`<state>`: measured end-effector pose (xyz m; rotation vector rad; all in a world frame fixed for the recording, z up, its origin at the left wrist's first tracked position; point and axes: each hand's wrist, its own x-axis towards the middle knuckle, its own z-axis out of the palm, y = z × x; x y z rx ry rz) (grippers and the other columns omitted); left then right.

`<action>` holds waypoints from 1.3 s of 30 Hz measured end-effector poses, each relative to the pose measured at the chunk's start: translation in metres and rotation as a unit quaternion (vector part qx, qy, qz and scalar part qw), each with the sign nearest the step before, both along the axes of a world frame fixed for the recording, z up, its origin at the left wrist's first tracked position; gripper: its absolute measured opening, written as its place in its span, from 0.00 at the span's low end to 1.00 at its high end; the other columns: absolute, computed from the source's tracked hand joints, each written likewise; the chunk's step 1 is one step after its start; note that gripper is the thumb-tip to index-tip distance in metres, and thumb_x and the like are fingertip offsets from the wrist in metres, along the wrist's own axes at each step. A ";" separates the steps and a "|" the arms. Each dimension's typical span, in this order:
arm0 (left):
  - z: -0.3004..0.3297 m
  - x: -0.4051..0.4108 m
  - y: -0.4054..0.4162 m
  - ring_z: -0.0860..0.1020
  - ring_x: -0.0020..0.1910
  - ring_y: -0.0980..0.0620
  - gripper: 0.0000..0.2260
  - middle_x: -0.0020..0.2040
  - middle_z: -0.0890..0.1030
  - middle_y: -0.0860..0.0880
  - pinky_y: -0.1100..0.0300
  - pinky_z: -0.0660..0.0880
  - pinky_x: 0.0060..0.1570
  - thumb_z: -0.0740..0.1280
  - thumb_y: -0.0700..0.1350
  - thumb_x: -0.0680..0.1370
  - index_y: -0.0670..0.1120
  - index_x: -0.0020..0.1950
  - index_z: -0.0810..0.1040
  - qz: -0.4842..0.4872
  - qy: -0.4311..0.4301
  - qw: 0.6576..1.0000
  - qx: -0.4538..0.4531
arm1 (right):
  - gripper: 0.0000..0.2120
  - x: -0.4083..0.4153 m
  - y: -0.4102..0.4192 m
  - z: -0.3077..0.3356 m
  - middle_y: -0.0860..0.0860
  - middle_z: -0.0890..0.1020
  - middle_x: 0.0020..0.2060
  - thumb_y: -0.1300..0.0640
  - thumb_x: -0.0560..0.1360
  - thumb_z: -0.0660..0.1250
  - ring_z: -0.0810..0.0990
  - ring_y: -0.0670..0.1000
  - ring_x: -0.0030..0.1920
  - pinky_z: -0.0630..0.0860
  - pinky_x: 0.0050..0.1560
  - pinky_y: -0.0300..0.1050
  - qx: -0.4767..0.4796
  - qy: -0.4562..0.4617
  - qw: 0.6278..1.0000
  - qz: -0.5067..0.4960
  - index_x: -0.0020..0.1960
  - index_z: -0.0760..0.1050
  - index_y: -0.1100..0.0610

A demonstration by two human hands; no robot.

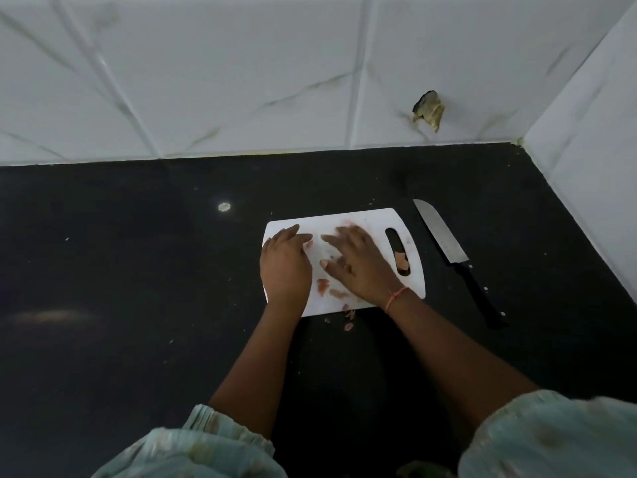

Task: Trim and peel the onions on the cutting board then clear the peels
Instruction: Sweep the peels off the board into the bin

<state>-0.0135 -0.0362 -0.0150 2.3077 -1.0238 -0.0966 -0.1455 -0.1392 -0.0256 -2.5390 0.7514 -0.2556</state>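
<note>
step: clearing peels, by my read; no whole onions in view, so trimming and peeling look done
board: white cutting board (372, 222) on the dark table (138, 270), long axis left-right, handle slot at its right end
left hand: left hand (285, 262) flat on the board's left part, fingers (293, 236) straight and close together, pointing right toward the middle, holding nothing
right hand: right hand (358, 262) flat on the board's middle, fingers (331, 240) spread and pointing left, palm down, holding nothing that I can see
peels: main peels (324, 287) lie in the gap between the two hands, toward the near edge; one scrap (401, 260) in the handle slot, right of the right hand; a few scraps (349, 326) off the near edge on the table
key relation: peels sit between the hands and nearer the body than the fingertips; both hands about equally close, slot scrap nearer the right
knife: knife (448, 246) on the table right of the board, blade away, untouched
next, my guess: sweep inward and toward the near edge to gather
</note>
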 end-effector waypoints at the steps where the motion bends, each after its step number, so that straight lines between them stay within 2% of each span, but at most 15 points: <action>1: -0.002 0.000 0.001 0.75 0.68 0.47 0.16 0.69 0.79 0.47 0.53 0.66 0.71 0.62 0.34 0.79 0.46 0.61 0.84 0.002 0.003 1.000 -0.007 | 0.29 -0.003 0.010 -0.001 0.53 0.66 0.73 0.35 0.77 0.56 0.57 0.53 0.76 0.60 0.75 0.56 -0.004 -0.012 1.000 0.020 0.73 0.67 0.48; 8: -0.003 -0.002 0.000 0.75 0.69 0.45 0.16 0.69 0.79 0.46 0.52 0.65 0.72 0.63 0.33 0.79 0.45 0.60 0.85 0.007 -0.007 1.000 -0.008 | 0.19 -0.030 0.046 -0.017 0.53 0.78 0.59 0.41 0.78 0.63 0.71 0.54 0.67 0.61 0.73 0.59 -0.138 -0.062 0.983 0.108 0.59 0.80 0.53; 11: -0.004 -0.004 0.002 0.74 0.70 0.44 0.16 0.68 0.79 0.45 0.50 0.66 0.73 0.62 0.33 0.79 0.45 0.60 0.85 0.006 -0.008 1.000 -0.008 | 0.12 -0.038 0.041 -0.019 0.54 0.78 0.58 0.49 0.79 0.64 0.71 0.55 0.66 0.67 0.68 0.58 -0.154 -0.089 0.982 0.065 0.53 0.80 0.55; 14: -0.005 -0.004 0.002 0.74 0.70 0.44 0.15 0.68 0.79 0.46 0.49 0.65 0.74 0.63 0.34 0.80 0.45 0.60 0.85 0.007 -0.013 1.000 -0.008 | 0.16 -0.045 0.040 -0.017 0.53 0.73 0.66 0.43 0.77 0.64 0.67 0.55 0.69 0.66 0.68 0.54 -0.143 -0.045 0.988 -0.028 0.57 0.78 0.52; 17: -0.006 -0.003 0.002 0.74 0.71 0.45 0.15 0.69 0.79 0.46 0.51 0.63 0.74 0.63 0.35 0.80 0.45 0.61 0.85 0.006 -0.013 1.000 0.000 | 0.17 -0.043 0.040 -0.015 0.51 0.75 0.61 0.41 0.78 0.60 0.72 0.55 0.62 0.69 0.57 0.52 -0.190 0.008 0.982 -0.017 0.58 0.76 0.50; 21: -0.005 -0.003 0.001 0.74 0.70 0.45 0.14 0.69 0.79 0.47 0.53 0.63 0.73 0.63 0.35 0.80 0.46 0.60 0.85 0.007 -0.013 1.000 0.002 | 0.10 -0.042 0.037 -0.011 0.51 0.76 0.41 0.50 0.80 0.63 0.72 0.52 0.41 0.71 0.34 0.47 -0.237 -0.020 0.971 0.014 0.45 0.76 0.55; 26: -0.001 -0.002 0.000 0.75 0.69 0.46 0.15 0.68 0.79 0.47 0.52 0.65 0.73 0.63 0.35 0.80 0.46 0.60 0.85 -0.004 -0.007 1.000 -0.012 | 0.15 -0.037 0.033 -0.008 0.50 0.73 0.31 0.54 0.77 0.68 0.72 0.50 0.32 0.69 0.28 0.46 -0.163 -0.071 0.980 -0.087 0.34 0.71 0.55; 29: 0.005 0.000 0.001 0.73 0.71 0.48 0.16 0.70 0.78 0.47 0.53 0.61 0.76 0.62 0.35 0.80 0.47 0.62 0.84 -0.016 0.015 1.000 -0.013 | 0.19 -0.029 0.030 -0.005 0.48 0.72 0.26 0.53 0.77 0.67 0.71 0.49 0.29 0.73 0.43 0.49 -0.011 -0.146 0.966 -0.213 0.30 0.66 0.55; 30: 0.007 0.001 0.002 0.71 0.73 0.48 0.16 0.71 0.77 0.48 0.53 0.59 0.77 0.63 0.36 0.81 0.47 0.63 0.83 -0.022 0.011 1.000 -0.008 | 0.20 -0.027 0.031 -0.002 0.48 0.72 0.25 0.52 0.77 0.67 0.72 0.49 0.29 0.74 0.47 0.48 0.042 -0.182 0.947 -0.260 0.29 0.66 0.56; 32: 0.013 -0.002 0.003 0.68 0.76 0.48 0.14 0.73 0.75 0.48 0.52 0.52 0.79 0.64 0.40 0.81 0.48 0.64 0.82 -0.037 -0.012 0.999 -0.007 | 0.20 -0.025 0.032 0.010 0.47 0.73 0.23 0.52 0.76 0.68 0.73 0.49 0.30 0.75 0.42 0.47 0.192 -0.276 0.868 -0.366 0.29 0.69 0.57; 34: 0.023 -0.017 0.002 0.69 0.75 0.50 0.12 0.71 0.76 0.49 0.53 0.53 0.79 0.66 0.42 0.82 0.49 0.63 0.82 -0.055 0.022 0.997 -0.058 | 0.18 -0.022 0.032 0.026 0.47 0.73 0.24 0.52 0.77 0.69 0.72 0.48 0.28 0.71 0.31 0.41 0.371 -0.345 0.723 -0.470 0.31 0.71 0.56; 36: 0.035 -0.048 0.001 0.74 0.70 0.54 0.10 0.67 0.80 0.51 0.54 0.65 0.75 0.66 0.45 0.82 0.50 0.62 0.83 -0.079 0.184 0.969 -0.148 | 0.14 -0.022 0.036 0.033 0.47 0.75 0.24 0.51 0.77 0.68 0.73 0.45 0.24 0.71 0.26 0.37 0.519 -0.402 0.572 -0.492 0.35 0.73 0.54; 37: 0.043 -0.068 0.000 0.76 0.66 0.56 0.10 0.64 0.81 0.53 0.53 0.70 0.71 0.66 0.47 0.82 0.51 0.61 0.83 -0.086 0.300 0.934 -0.174 | 0.11 -0.023 0.038 0.034 0.47 0.76 0.26 0.50 0.77 0.68 0.75 0.45 0.25 0.73 0.28 0.37 0.569 -0.427 0.522 -0.471 0.39 0.76 0.54; 38: 0.051 -0.090 -0.001 0.78 0.63 0.57 0.10 0.61 0.83 0.54 0.52 0.74 0.68 0.66 0.50 0.82 0.53 0.61 0.82 -0.093 0.410 0.890 -0.175 | 0.08 -0.027 0.043 0.038 0.47 0.79 0.30 0.49 0.77 0.67 0.78 0.45 0.29 0.76 0.32 0.38 0.591 -0.454 0.500 -0.441 0.44 0.78 0.53; 39: 0.056 -0.110 0.001 0.80 0.60 0.57 0.09 0.58 0.84 0.55 0.51 0.76 0.65 0.65 0.53 0.82 0.55 0.60 0.82 -0.093 0.501 0.845 -0.163 | 0.09 -0.031 0.049 0.036 0.48 0.81 0.37 0.48 0.78 0.66 0.81 0.45 0.36 0.77 0.38 0.41 0.591 -0.466 0.515 -0.411 0.50 0.80 0.52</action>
